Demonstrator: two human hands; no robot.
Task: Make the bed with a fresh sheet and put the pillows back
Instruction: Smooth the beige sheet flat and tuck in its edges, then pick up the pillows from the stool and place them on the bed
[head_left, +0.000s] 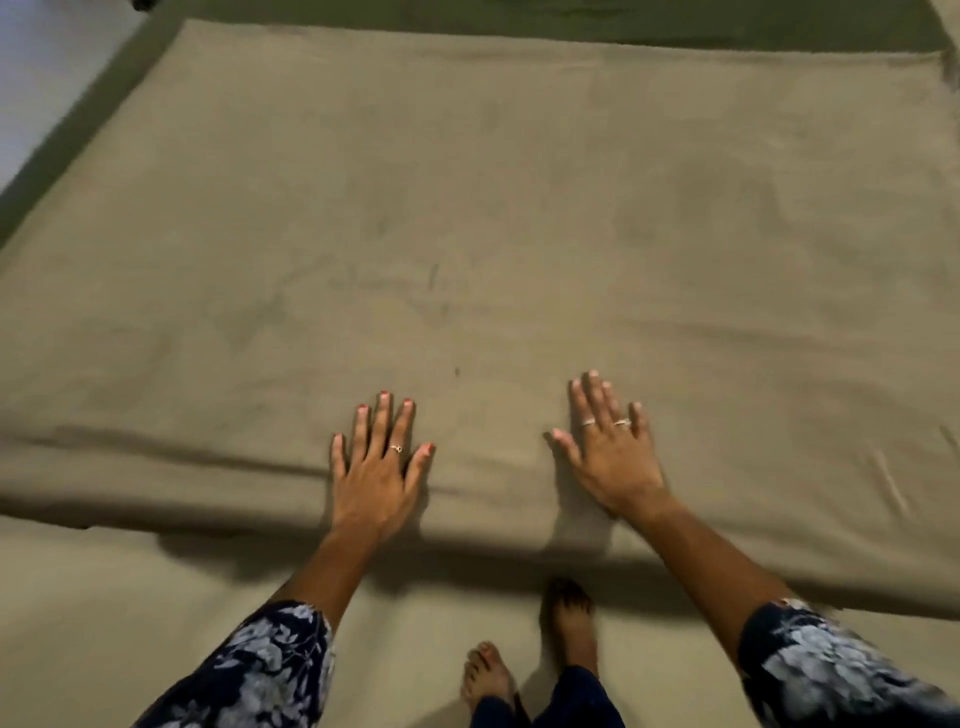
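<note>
A tan sheet (519, 208) lies spread flat over the low mattress and fills most of the view. My left hand (376, 467) rests palm down on the sheet near its front edge, fingers spread. My right hand (610, 452) lies flat on the sheet a little to the right, fingers also apart. Neither hand holds any fabric. A long shallow fold runs along the front left of the sheet. No pillows are in view.
Darker green bedding (571, 21) shows beyond the sheet's far edge and along the left side. A strip of pale floor (36, 88) is at the top left. My bare feet (530, 660) stand on tan fabric in front of the mattress.
</note>
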